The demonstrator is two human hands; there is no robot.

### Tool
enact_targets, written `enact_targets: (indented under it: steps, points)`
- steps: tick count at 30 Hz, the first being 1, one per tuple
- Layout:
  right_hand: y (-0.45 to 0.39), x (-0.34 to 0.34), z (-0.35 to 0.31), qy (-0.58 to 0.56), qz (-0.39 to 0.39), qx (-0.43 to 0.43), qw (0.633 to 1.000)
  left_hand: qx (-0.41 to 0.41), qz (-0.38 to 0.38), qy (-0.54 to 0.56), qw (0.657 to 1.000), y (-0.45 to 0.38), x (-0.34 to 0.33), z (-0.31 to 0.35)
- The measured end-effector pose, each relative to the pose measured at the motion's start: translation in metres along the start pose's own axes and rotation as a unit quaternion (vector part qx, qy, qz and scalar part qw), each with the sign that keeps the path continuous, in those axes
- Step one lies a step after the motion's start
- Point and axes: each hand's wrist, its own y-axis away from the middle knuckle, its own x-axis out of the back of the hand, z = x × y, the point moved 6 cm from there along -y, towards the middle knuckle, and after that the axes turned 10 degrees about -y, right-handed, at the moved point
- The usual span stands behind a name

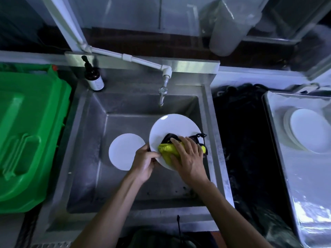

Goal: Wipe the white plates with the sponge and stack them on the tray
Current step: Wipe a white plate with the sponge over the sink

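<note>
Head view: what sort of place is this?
Probably a commercial kitchen's dishwashing station: a deep steel sink with a tap, a metal tray of stacked white plates, a green bin.

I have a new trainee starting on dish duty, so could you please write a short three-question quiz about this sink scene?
1. True or false: the left hand grips the edge of the plate being wiped.
2. What does the right hand press on that plate? A) a steel brush B) the yellow sponge C) a paper towel
3. Fill in: one more white plate lies flat in the ___.

Key
1. True.
2. B.
3. Sink. Wiped plates already sit stacked on the tray to the right.
</note>
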Motion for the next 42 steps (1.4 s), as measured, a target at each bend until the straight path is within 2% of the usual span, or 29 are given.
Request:
enact_targets:
  steps: [6,10,20,28,36,42]
  points:
    - [-0.024,0.021,0.019,0.002,0.026,-0.005,1.000,-0.002,0.002,-0.039,0.999,0.008,-0.022,0.005]
    - [-0.049,0.033,0.023,-0.010,0.017,-0.006,1.000,0.006,0.002,-0.066,0.998,0.017,-0.033,0.002]
    - [-0.040,0.023,0.005,-0.096,0.010,0.107,0.989,-0.033,0.025,-0.075,0.996,0.026,-0.046,0.008]
    - [-0.056,0.026,-0.003,-0.096,-0.004,0.151,0.984,-0.059,0.041,-0.058,0.996,0.037,-0.046,0.006]
    - [-0.086,0.035,0.006,-0.087,0.035,0.137,0.986,-0.070,0.064,-0.029,0.995,0.034,-0.040,0.007]
    - [-0.093,0.034,0.032,-0.080,0.052,0.032,0.995,-0.079,0.086,0.008,0.993,0.026,-0.025,0.014]
